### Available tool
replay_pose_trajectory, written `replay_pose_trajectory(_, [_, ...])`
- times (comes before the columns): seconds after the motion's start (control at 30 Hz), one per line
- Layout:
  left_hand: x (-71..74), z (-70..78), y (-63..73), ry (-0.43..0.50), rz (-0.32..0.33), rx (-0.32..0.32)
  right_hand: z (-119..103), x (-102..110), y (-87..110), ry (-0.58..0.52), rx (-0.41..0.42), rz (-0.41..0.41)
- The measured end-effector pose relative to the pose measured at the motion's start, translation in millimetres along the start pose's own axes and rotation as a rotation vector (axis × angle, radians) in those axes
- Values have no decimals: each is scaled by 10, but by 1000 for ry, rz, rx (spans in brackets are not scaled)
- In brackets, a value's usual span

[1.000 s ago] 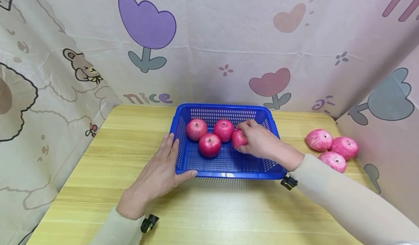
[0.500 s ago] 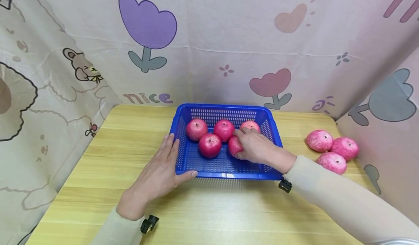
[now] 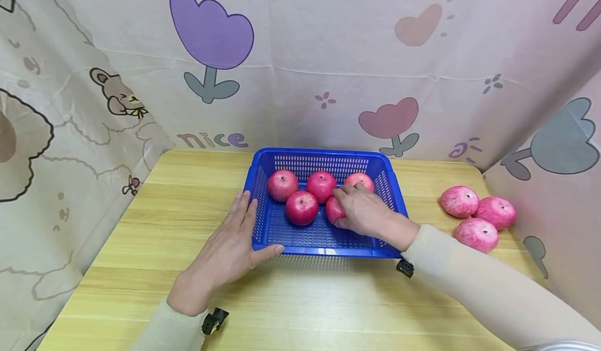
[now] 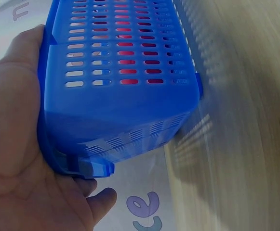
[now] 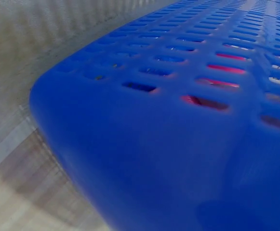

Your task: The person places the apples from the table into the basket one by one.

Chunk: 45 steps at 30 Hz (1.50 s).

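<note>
A blue plastic basket (image 3: 328, 251) with slotted walls stands on the table and holds several red apples. Inside it, toward the right, my right hand (image 3: 368, 213) grips an apple (image 3: 334, 211), its fingers curled over the top and the thumb at the near side. Partly behind that hand lies a paler apple (image 3: 360, 180) at the back right corner. My left hand (image 3: 225, 249) rests along the left rim with straight fingers, the thumb reaching to the front rim. The left wrist view shows the palm against the rim. In the right wrist view, the basket wall (image 5: 144, 144) hides the right hand.
Three pink-streaked apples, one of them the nearest apple (image 3: 476, 234), lie grouped on the wooden table (image 3: 328, 304) to the right of the basket. A printed cloth (image 3: 300, 38) hangs behind the table and along both sides.
My right hand has shifted slightly toward the front left with the apple in it, which uncovers the apple at the back right corner. My left hand stays in place.
</note>
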<state>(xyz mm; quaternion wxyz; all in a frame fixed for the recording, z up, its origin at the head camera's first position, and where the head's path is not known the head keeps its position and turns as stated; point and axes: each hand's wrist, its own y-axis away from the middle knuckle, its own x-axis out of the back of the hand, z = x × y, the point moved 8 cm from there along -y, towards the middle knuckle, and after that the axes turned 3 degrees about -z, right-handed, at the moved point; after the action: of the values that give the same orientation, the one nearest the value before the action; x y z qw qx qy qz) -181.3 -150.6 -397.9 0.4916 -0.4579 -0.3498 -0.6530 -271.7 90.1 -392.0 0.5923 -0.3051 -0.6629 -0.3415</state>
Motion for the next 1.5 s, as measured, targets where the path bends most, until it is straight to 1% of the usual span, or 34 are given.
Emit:
replay_pose_trajectory(0.23, [2,-3,6,4,0,4,4,30,44,-30,14,34])
replay_pose_trajectory(0.4, [1,-5,5,9,2,1,15,38,77,-55,34,29])
replay_pose_trajectory(0.53, [-4,-6,4,9,0,5,7,31,104,-35,66,30])
replay_pose_trajectory(0.7, [-11,-10,4,8,-3,8,-8,24,114,-9,88,57])
replay_pose_trajectory(0.93, [2,1,4,3,13,-10,-10,29,94,8,80,84])
replay_pose_trajectory(1.17, [6,6,6,7,8,-6,5,16,78,4,64,92])
replay_pose_trajectory(1.4, [7,8,10,12,2,-2,14,1,92,-12,55,77])
replay_pose_trajectory(1.5, [8,8,11,10,2,-5,20,-8,108,-29,47,56])
